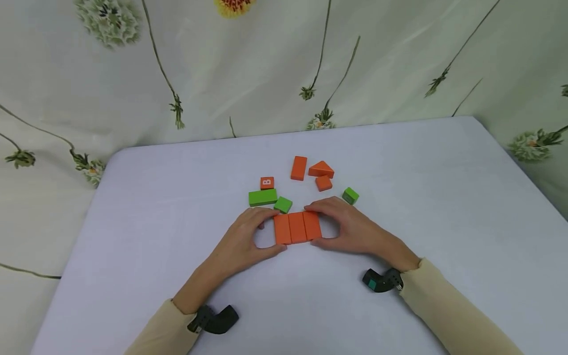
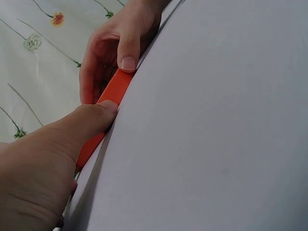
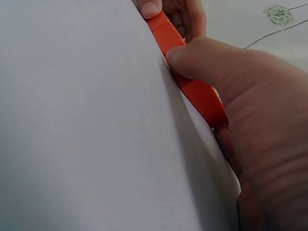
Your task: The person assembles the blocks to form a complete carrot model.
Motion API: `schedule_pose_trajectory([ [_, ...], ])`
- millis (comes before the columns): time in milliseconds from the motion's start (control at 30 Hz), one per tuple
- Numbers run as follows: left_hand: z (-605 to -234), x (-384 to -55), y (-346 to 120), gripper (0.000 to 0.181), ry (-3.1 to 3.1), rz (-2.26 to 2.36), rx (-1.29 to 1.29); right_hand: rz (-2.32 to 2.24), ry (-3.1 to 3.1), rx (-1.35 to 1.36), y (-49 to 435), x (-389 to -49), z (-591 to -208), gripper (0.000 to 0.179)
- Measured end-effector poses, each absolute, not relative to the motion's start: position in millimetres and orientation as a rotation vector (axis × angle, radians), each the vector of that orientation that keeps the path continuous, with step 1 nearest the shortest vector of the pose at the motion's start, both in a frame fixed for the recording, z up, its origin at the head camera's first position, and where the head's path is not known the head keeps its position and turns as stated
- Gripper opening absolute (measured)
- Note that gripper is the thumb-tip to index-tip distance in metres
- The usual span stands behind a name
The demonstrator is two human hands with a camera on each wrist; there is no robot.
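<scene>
While side by side, three orange blocks in the grip of left hand and right hand.

Block row between left hand and right hand, on table. Letter block beyond left hand; triangle block beyond right hand.

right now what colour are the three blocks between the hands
The three blocks are orange, clearest from the head.

Beige sleeves, curved black wrist devices, teal patch on the right
</scene>
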State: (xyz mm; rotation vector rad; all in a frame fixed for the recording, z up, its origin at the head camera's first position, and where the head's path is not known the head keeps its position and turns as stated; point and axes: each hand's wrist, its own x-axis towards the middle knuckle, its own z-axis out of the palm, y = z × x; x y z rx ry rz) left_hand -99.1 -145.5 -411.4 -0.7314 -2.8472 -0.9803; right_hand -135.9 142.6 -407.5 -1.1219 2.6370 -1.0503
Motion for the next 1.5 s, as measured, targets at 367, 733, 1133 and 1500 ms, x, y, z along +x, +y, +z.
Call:
schedule_pose_trajectory([
  [367,-409.2,-98.9,-145.5,0.067,-2.832,-0.953,-0.755,-1.264,2.763,-1.022,144.7,-141.1,-410.0,0.052],
  [733,-411.6,-99.1,-150.1,0.057,-2.791,-0.963,-0.758,-1.353,3.015,-0.770,138.4,-163.8,-415.4,0.037],
  [1133,-413.2,-98.1,-147.5,0.056,-2.817,-0.970,-0.762,-1.208,3.080,-0.496,129.3,-173.2,-413.1,0.038],
  [1500,-411.8,-99.2,-147.7,0.055,-2.813,-0.975,-0.762,-1.376,2.990,-0.704,131.7,-166.0,-408.4,0.034],
])
